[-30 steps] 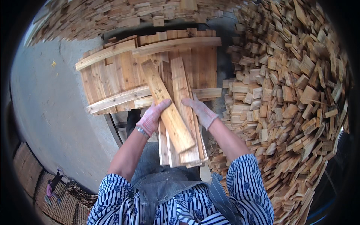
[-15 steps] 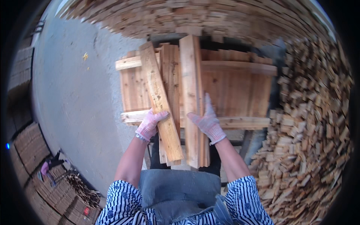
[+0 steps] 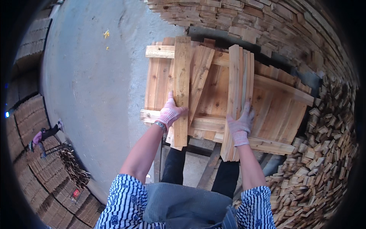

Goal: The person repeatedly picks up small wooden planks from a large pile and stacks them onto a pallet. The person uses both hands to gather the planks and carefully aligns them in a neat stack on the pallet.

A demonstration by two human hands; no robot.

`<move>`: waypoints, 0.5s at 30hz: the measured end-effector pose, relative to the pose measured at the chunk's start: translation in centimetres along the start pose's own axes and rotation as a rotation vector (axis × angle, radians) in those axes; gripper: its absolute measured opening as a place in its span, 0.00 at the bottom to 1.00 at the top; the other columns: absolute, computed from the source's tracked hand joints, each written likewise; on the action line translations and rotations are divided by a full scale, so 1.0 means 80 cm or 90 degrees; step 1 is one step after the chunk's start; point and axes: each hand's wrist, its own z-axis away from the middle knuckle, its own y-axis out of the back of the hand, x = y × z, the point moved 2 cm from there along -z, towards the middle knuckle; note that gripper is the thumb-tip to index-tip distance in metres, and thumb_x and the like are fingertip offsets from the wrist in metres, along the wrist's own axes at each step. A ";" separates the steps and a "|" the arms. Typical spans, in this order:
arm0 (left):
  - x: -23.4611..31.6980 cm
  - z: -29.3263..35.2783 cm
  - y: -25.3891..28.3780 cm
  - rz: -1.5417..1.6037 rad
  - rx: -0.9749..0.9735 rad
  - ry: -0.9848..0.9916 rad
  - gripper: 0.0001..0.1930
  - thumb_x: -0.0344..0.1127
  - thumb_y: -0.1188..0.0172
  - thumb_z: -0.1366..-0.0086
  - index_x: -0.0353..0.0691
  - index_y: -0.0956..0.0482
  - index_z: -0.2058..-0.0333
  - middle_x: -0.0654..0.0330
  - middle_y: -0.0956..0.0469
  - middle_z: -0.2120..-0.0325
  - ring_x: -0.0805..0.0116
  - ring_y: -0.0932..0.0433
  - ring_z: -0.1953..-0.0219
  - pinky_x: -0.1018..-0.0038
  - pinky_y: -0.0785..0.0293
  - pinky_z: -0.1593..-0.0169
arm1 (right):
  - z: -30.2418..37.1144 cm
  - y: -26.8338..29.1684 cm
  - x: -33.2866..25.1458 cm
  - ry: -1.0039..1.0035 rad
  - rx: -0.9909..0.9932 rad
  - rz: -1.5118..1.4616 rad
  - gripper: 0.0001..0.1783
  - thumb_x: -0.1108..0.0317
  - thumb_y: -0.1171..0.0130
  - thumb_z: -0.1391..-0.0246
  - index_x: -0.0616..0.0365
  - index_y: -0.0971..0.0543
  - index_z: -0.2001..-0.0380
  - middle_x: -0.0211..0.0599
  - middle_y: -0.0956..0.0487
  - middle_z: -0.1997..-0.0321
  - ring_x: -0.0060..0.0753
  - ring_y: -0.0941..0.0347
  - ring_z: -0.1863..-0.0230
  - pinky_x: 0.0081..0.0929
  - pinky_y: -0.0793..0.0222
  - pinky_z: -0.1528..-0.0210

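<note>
Bare forearms stretched forward from striped sleeves (image 3: 124,198), a worker in an apron (image 3: 187,204) spreads two gloved hands well apart over a wooden work surface. The left hand (image 3: 173,112) clasps a long board (image 3: 182,76), its thumb laid across the face and a finger pointing up along the left edge; the right hand (image 3: 240,121) grips a bundle of boards (image 3: 235,80), thumb on the near left side and fingers on the right. Both loads run away from the worker, reaching beyond and behind each grip. Beneath them lies slatted planking (image 3: 272,108) with crosspieces (image 3: 267,145), one passing under the hands, borne on a frame (image 3: 209,170) that shows between the worker's dark-trousered legs. A loose plank (image 3: 202,78) lies aslant between the two grips, just right of the left hand's board. Bare gray floor (image 3: 95,84) spreads left of the left hand, dotted with yellow scraps (image 3: 106,34). Stacked wood (image 3: 244,19) rises beyond the grips, and a heap of short wood pieces (image 3: 312,171) crowds the right hand's outer side. Far left, another person (image 3: 40,139) bends near dark sticks (image 3: 74,166) and slatted stacks (image 3: 32,120).
</note>
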 end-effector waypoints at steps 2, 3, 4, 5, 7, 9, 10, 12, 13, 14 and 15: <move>0.003 0.014 -0.018 -0.099 0.134 -0.046 0.64 0.41 0.20 0.54 0.32 0.60 0.30 0.44 0.29 0.43 0.54 0.27 0.42 0.66 0.31 0.38 | 0.005 0.013 0.025 0.030 0.062 0.007 0.58 0.48 0.31 0.58 0.35 0.51 0.27 0.55 0.51 0.26 0.64 0.46 0.30 0.53 0.47 0.31; 0.008 0.016 -0.024 -0.196 0.228 -0.087 0.65 0.45 0.20 0.56 0.31 0.60 0.30 0.42 0.29 0.43 0.52 0.27 0.42 0.64 0.31 0.38 | 0.007 0.020 0.026 0.027 0.074 0.042 0.58 0.47 0.31 0.59 0.35 0.51 0.27 0.55 0.51 0.27 0.64 0.45 0.31 0.53 0.47 0.32; 0.014 0.018 -0.030 -0.294 0.322 -0.128 0.67 0.49 0.19 0.57 0.29 0.60 0.30 0.41 0.30 0.43 0.50 0.27 0.42 0.63 0.32 0.38 | 0.008 0.030 0.025 0.022 0.086 0.076 0.58 0.47 0.31 0.59 0.35 0.51 0.27 0.56 0.50 0.27 0.64 0.45 0.31 0.53 0.47 0.32; 0.013 0.017 -0.037 -0.340 0.327 -0.034 0.69 0.52 0.19 0.59 0.28 0.60 0.31 0.40 0.30 0.43 0.50 0.28 0.42 0.62 0.32 0.38 | 0.009 0.035 0.026 0.018 0.096 0.109 0.58 0.47 0.31 0.59 0.36 0.51 0.27 0.56 0.50 0.27 0.64 0.44 0.32 0.53 0.47 0.32; 0.059 0.021 -0.065 -0.426 0.319 0.127 0.72 0.59 0.20 0.61 0.26 0.59 0.31 0.39 0.32 0.42 0.49 0.29 0.41 0.61 0.33 0.38 | -0.022 0.011 0.051 -0.035 0.093 0.159 0.57 0.46 0.32 0.58 0.35 0.51 0.27 0.57 0.49 0.29 0.64 0.44 0.32 0.54 0.47 0.32; 0.056 0.020 -0.076 -0.425 0.369 0.048 0.70 0.58 0.20 0.62 0.29 0.57 0.31 0.40 0.34 0.41 0.50 0.31 0.42 0.61 0.33 0.40 | -0.045 -0.003 0.068 -0.036 0.111 0.177 0.56 0.46 0.33 0.58 0.35 0.51 0.27 0.58 0.49 0.29 0.65 0.44 0.33 0.54 0.47 0.32; 0.037 0.020 -0.077 -0.431 0.403 0.005 0.69 0.56 0.20 0.62 0.30 0.57 0.31 0.40 0.34 0.41 0.49 0.31 0.42 0.61 0.33 0.40 | -0.040 -0.008 0.069 -0.014 0.119 0.173 0.56 0.45 0.34 0.57 0.35 0.51 0.27 0.58 0.49 0.29 0.66 0.44 0.33 0.54 0.47 0.32; 0.009 0.025 -0.083 -0.439 0.456 -0.067 0.68 0.51 0.19 0.63 0.33 0.56 0.30 0.42 0.35 0.41 0.46 0.32 0.43 0.59 0.34 0.39 | -0.034 -0.011 0.068 0.006 0.117 0.165 0.56 0.45 0.35 0.57 0.35 0.52 0.27 0.59 0.49 0.29 0.66 0.45 0.33 0.54 0.46 0.33; 0.002 0.028 -0.087 -0.461 0.443 -0.054 0.67 0.50 0.19 0.63 0.34 0.54 0.31 0.42 0.35 0.40 0.46 0.32 0.42 0.59 0.34 0.39 | -0.035 -0.009 0.067 -0.001 0.110 0.163 0.56 0.45 0.35 0.57 0.35 0.52 0.27 0.59 0.49 0.29 0.66 0.45 0.33 0.54 0.46 0.33; -0.005 0.031 -0.090 -0.482 0.429 -0.041 0.65 0.49 0.19 0.62 0.35 0.53 0.31 0.43 0.35 0.40 0.45 0.33 0.42 0.59 0.34 0.39 | -0.035 -0.008 0.067 -0.006 0.104 0.161 0.56 0.45 0.35 0.57 0.35 0.52 0.27 0.59 0.49 0.29 0.65 0.45 0.33 0.54 0.46 0.33; -0.002 0.032 -0.092 -0.499 0.422 -0.031 0.64 0.47 0.19 0.62 0.35 0.51 0.31 0.44 0.35 0.40 0.45 0.33 0.42 0.58 0.34 0.38 | -0.036 -0.008 0.068 -0.001 0.119 0.163 0.56 0.45 0.35 0.57 0.35 0.52 0.27 0.59 0.49 0.30 0.65 0.45 0.33 0.54 0.46 0.33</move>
